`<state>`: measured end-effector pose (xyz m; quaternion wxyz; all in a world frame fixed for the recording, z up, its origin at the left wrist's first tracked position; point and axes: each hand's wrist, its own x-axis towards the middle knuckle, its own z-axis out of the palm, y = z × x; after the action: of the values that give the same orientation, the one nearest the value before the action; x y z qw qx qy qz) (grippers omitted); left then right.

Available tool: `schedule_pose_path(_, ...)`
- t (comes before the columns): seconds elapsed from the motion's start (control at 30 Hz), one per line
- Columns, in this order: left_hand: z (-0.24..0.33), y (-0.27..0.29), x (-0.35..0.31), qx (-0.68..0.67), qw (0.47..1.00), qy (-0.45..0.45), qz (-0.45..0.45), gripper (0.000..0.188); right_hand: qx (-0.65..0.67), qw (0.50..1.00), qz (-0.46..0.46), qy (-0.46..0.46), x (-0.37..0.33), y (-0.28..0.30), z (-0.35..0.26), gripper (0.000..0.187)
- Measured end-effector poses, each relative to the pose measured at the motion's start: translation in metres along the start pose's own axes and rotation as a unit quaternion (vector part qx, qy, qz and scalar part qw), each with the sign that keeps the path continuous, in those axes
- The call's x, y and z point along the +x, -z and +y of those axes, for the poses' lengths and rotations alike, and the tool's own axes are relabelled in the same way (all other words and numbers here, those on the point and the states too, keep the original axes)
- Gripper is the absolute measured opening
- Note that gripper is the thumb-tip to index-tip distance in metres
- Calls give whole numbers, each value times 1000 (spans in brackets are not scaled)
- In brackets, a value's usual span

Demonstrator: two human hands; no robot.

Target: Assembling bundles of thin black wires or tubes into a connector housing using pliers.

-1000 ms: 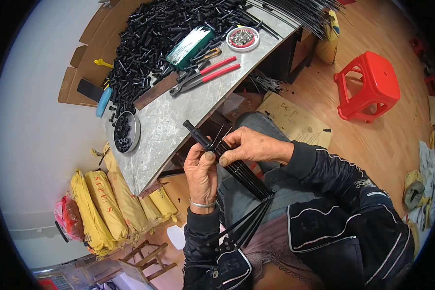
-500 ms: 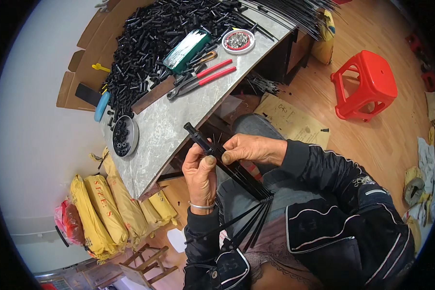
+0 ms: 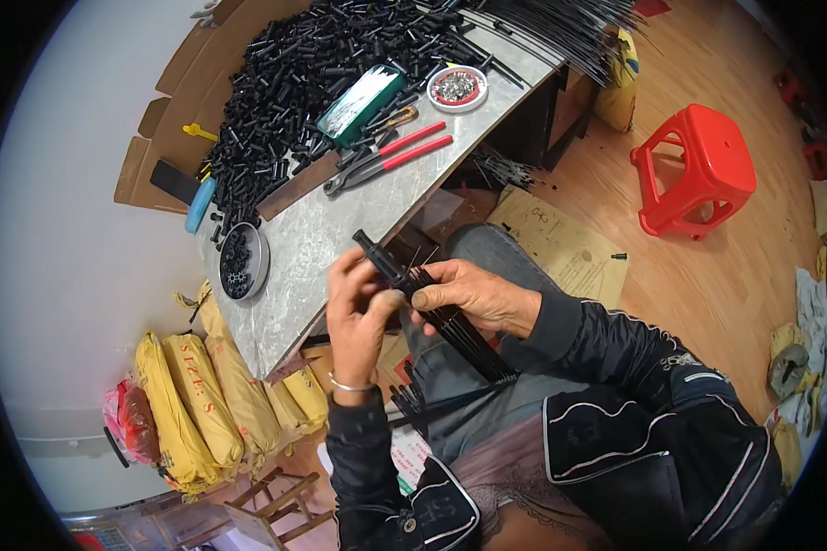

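A black umbrella frame slants over my lap, its tubular end up toward the table edge and thin ribs bundled below. My right hand grips the ribs just under the tube, thumb on top. On the other side, my left hand is closed at the tube, its fingers curled behind and thumb pressed near the rib ends. Those fingertips are partly hidden and slightly blurred. A few thin rib ends stick up between the hands. Longer black arms of the frame fold back across my thigh toward my left sleeve.
On the grey table lie a heap of black tubular parts, red-handled pliers, a green box, a dish of small metal pieces and a bowl of black rings. A red stool stands right; yellow sacks lean left.
My left hand has shifted left and its grip has loosened and re-formed at the tube. The frame's loose arms have swung left and up. A printed white paper shows more beside my left sleeve.
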<state>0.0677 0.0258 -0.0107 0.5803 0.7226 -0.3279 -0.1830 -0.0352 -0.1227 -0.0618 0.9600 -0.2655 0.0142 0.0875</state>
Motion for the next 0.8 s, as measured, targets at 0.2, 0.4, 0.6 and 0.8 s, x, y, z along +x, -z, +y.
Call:
schedule_pose_path(0.2, 34, -36, -63, -319, 939, -22, -124, 68, -66, 990, 109, 64, 7, -3, -3, 17)
schedule_pose_path(0.4, 30, -54, -27, -162, 967, 46, 190, 38, -162, 954, 158, 195, 15, -13, 6, 25)
schedule_pose_path(0.6, 8, -39, -5, -140, 969, 64, 193, 27, -366, 847, 187, 338, 20, -17, 18, 35)
schedule_pose_path(0.8, 0, -33, -12, -147, 970, 48, 190, 26, -581, 738, 216, 267, 6, -14, -5, 21)
